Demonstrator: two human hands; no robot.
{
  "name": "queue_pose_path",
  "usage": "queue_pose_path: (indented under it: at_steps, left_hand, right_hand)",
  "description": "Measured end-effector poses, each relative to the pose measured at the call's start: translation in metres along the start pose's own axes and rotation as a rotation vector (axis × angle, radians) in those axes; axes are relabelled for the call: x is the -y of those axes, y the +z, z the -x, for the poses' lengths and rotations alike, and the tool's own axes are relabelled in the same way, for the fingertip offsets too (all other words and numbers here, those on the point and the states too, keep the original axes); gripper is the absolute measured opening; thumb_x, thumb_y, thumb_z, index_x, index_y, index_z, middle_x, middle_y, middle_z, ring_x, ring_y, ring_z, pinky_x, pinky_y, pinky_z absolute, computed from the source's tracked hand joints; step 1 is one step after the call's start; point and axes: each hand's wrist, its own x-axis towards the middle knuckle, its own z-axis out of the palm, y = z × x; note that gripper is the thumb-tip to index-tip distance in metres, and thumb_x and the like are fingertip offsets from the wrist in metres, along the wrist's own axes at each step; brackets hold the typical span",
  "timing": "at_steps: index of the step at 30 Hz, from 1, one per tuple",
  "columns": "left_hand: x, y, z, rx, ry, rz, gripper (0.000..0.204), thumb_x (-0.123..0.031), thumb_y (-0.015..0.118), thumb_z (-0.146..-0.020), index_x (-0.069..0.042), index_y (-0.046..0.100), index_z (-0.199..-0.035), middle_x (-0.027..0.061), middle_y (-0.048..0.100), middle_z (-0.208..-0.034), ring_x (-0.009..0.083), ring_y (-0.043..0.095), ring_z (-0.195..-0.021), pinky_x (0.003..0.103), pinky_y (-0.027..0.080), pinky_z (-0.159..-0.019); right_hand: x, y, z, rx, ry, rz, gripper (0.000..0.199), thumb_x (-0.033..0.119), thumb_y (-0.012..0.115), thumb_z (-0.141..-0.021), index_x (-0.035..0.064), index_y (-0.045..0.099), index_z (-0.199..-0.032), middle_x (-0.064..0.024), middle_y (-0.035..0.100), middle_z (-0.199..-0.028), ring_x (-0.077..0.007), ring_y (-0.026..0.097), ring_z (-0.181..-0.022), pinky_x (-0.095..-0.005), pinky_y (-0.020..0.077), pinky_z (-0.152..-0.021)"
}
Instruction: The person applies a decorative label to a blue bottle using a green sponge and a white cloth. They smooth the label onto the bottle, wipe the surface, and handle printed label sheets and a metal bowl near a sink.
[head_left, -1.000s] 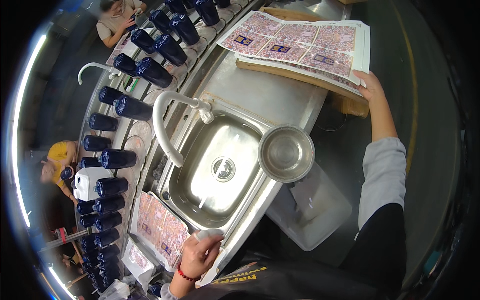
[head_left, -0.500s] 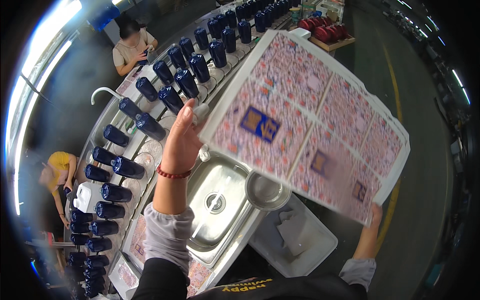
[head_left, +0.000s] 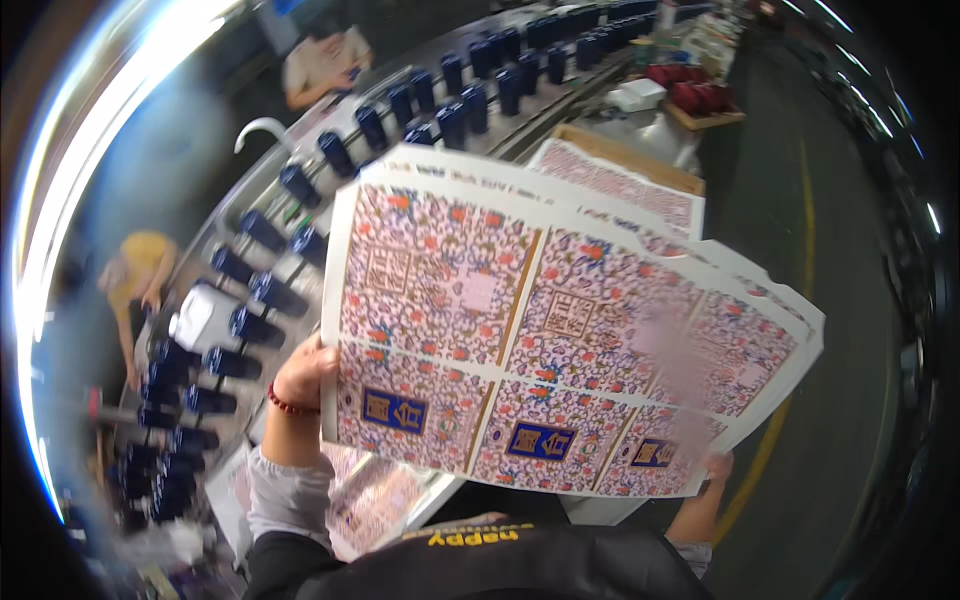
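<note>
the large white-bordered paper sheets (head_left: 430, 320), printed all over in pink, red and blue floral pattern with blue rectangular panels, are hanging between both hands, in front of the black garment (head_left: 560, 565) on the person's torso, and are showing their printed face upward. layered edges are peeking out along their upper right side.

the left hand (head_left: 306, 376) is pinching the sheets' left edge, its thumb pressing on the printed face and its other fingers hiding behind; a red beaded bracelet (head_left: 292, 402) is circling that wrist. the right hand (head_left: 714, 470) is gripping the sheets' lower right corner; its fingers are mostly hiding, so i cannot tell how they are spread.

beyond the sheets' upper edge, more patterned paper (head_left: 660, 200) is lying against a tan wooden board (head_left: 630, 155). dark blue glossy cylindrical bottles (head_left: 509, 90) are standing in rows beyond and left of the sheets, and a white plastic jug (head_left: 205, 318) is standing to their left. past the bottles, a co-worker in a pale top (head_left: 325, 68) and another in a yellow top (head_left: 148, 262) are facing the line.
</note>
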Motion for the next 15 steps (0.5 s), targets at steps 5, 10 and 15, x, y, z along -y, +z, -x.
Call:
queue_pose_path:
  at_steps: [5,10,15]
  left_hand:
    - [-0.004,0.028,0.078,-0.379,-0.055,-0.128,0.031,-0.018,0.078,-0.086,0.004,0.072,-0.107,0.006,0.072,-0.09,0.0107,0.063,-0.076,0.026,0.049,-0.07]
    - [0.008,0.136,0.109,-0.589,0.058,-0.183,0.028,-0.017,0.08,-0.086,0.002,0.074,-0.106,0.001,0.073,-0.091,0.0077,0.062,-0.079,0.022,0.046,-0.071]
    - [0.038,0.272,0.155,-0.851,0.209,-0.519,0.021,-0.011,0.072,-0.094,0.001,0.075,-0.111,0.0056,0.076,-0.101,0.0126,0.07,-0.097,0.027,0.055,-0.086]
  right_hand:
    - [0.059,0.081,-0.07,0.3,-0.085,0.202,0.064,0.008,0.07,-0.082,-0.007,0.049,-0.14,-0.0145,0.064,-0.124,-0.0256,0.067,-0.105,-0.0417,0.0554,-0.09]
    - [0.122,0.129,-0.145,0.828,-0.219,0.251,0.063,0.006,0.071,-0.082,-0.0073,0.049,-0.14,-0.0146,0.064,-0.123,-0.0252,0.067,-0.103,-0.0417,0.0557,-0.089]
    - [0.192,0.145,-0.164,1.085,-0.293,0.318,0.056,0.0,0.076,-0.086,-0.008,0.052,-0.136,-0.0118,0.067,-0.11,-0.0212,0.067,-0.094,-0.0367,0.0524,-0.091]
